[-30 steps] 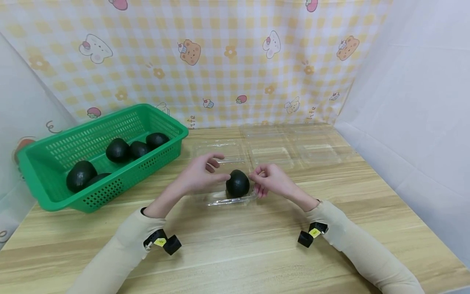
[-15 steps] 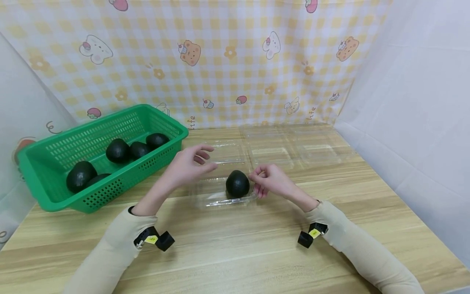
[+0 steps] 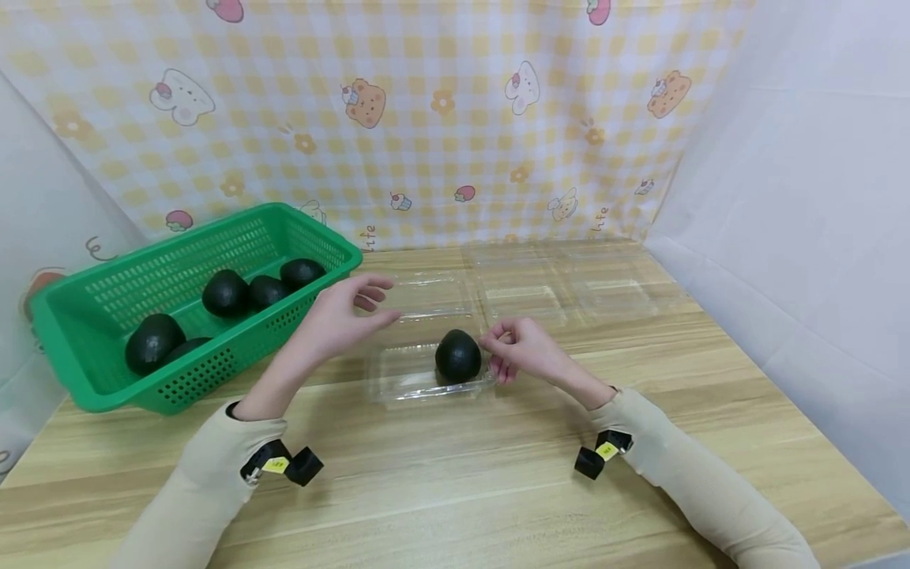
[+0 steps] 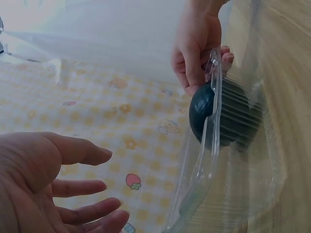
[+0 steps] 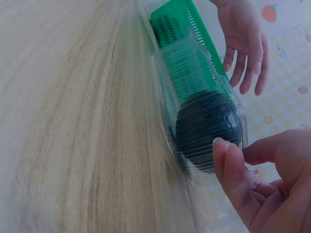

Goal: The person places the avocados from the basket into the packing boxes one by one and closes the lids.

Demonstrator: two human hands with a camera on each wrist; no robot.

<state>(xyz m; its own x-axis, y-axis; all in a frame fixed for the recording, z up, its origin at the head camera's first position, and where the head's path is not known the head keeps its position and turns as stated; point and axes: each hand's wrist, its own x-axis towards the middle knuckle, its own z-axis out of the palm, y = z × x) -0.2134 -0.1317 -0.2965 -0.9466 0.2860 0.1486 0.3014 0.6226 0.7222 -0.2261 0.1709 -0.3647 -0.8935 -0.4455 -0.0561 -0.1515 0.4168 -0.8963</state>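
Observation:
A dark avocado sits at the right end of a clear plastic clamshell box, whose lid lies folded back behind it. My right hand pinches the box's right rim between thumb and fingers, beside the avocado, as the right wrist view also shows. Between the box and the green basket, my left hand hovers with fingers apart and loosely bent, holding nothing. Several more avocados lie in the basket; one is partly hidden by its front wall.
More clear plastic boxes stand open at the back right of the wooden table. A checked cloth hangs behind the table, and a white sheet hangs along the right side.
My left hand has drawn away from the avocado, leftward and slightly up toward the basket. My right hand stays at the box's rim, and the avocado keeps its place.

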